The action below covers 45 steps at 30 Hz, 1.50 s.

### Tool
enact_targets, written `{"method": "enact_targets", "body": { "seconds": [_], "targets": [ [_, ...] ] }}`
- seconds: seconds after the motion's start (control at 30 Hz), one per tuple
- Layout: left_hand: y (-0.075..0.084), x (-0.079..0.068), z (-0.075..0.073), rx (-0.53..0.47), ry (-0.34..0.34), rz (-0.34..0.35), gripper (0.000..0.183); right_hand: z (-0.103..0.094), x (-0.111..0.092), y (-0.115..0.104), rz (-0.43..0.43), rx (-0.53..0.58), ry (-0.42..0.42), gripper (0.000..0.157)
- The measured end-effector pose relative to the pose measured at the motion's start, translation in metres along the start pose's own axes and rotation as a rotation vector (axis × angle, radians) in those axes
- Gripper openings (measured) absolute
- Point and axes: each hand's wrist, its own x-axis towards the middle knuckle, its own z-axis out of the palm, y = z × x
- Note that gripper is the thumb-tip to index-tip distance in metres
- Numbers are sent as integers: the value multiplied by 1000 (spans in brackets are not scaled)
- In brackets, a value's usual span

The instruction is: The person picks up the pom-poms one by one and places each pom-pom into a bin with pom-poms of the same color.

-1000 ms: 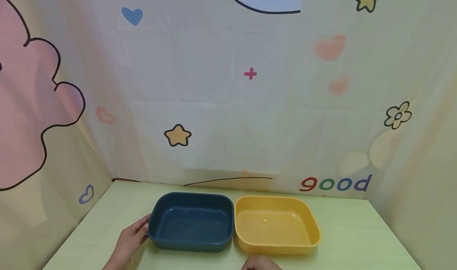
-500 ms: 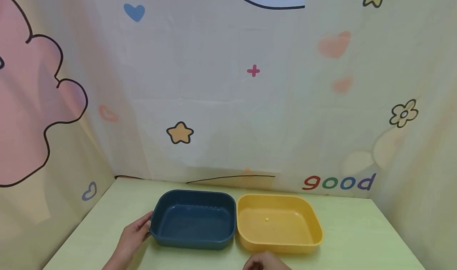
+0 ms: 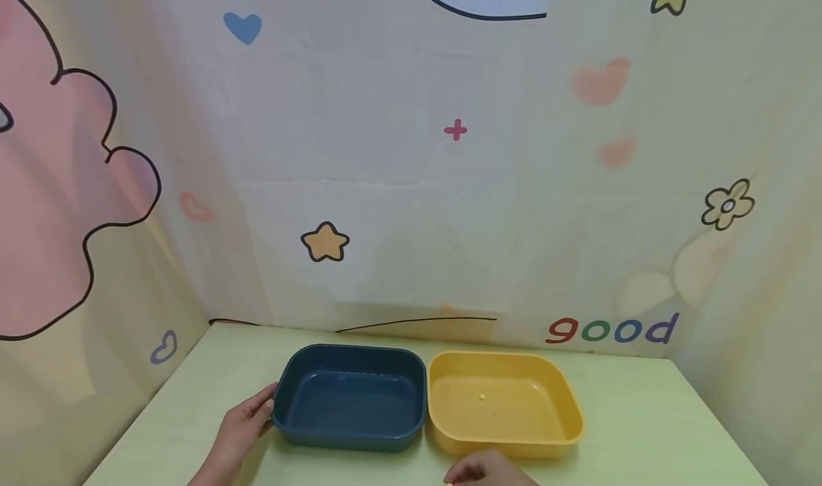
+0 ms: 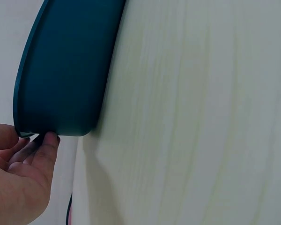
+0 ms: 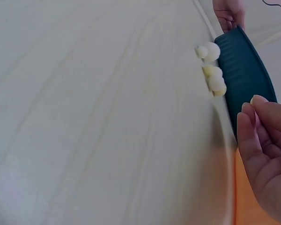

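Note:
My left hand [image 3: 239, 429] holds the left end of a dark blue rectangular basin [image 3: 347, 444]. In the left wrist view its thumb is at the rim and its fingertips touch the end wall just below. A yellow basin [image 3: 507, 449] sits against the right side of the blue one, with a small yellow bead [image 3: 482, 397] on its floor. Near its front wall is my right hand [image 3: 488, 469], partly cut off by the frame's lower edge. In the right wrist view, thumb and forefinger pinch a tiny yellow bead [image 5: 252, 101], mostly covered by the fingertips.
Both basins stand on a pale green table [image 3: 626, 414]. A printed curtain [image 3: 398, 186] hangs behind and along both sides. Several rounded white and yellowish things [image 5: 215, 82] appear beside the blue basin in the right wrist view.
My right hand has risen slightly and shifted right, and a bit of the bead now shows at its fingertips. My left hand keeps its hold on the blue basin.

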Motion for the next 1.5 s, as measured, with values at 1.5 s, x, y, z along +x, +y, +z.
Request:
{"method": "enact_targets", "body": {
  "seconds": [1.5],
  "targets": [
    [0, -1, 0, -8, -6, 20, 45, -72, -30, -62, 31, 92, 12, 37]
  ]
}}
